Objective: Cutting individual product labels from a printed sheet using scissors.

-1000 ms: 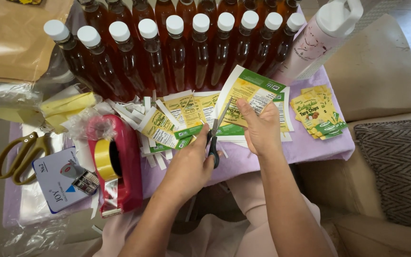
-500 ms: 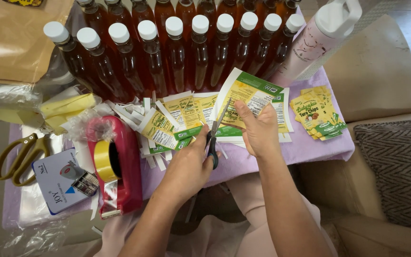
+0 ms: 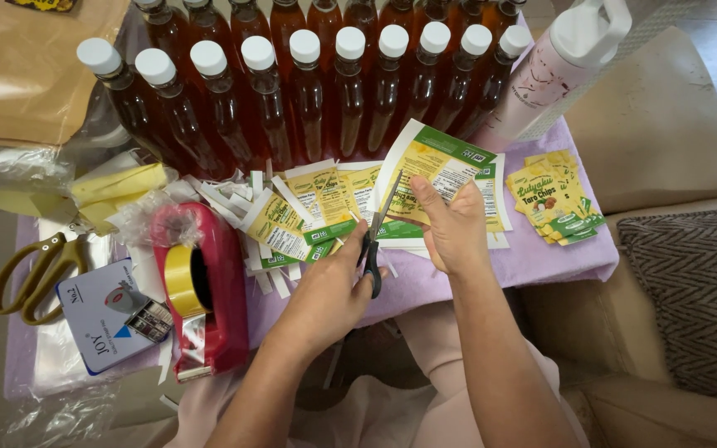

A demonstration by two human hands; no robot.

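Note:
My left hand (image 3: 325, 286) grips black-handled scissors (image 3: 373, 249), blades pointing up into the left edge of a yellow and green printed label sheet (image 3: 441, 162). My right hand (image 3: 456, 226) pinches that sheet from below, thumb on its face, and holds it tilted above the lilac-covered table (image 3: 533, 257). Cut labels (image 3: 317, 199) and white paper strips (image 3: 234, 195) lie just left of the scissors.
Rows of amber bottles with white caps (image 3: 309, 91) stand behind. A pink water bottle (image 3: 541, 75) is back right, and a stack of small yellow labels (image 3: 553, 199) lies right. A red tape dispenser (image 3: 201, 290), olive scissors (image 3: 31, 278) and a small card box (image 3: 105, 319) are left.
Almost nothing differs: both hands keep their places, the scissors stay at the sheet's left edge, and the sheet stays tilted the same way.

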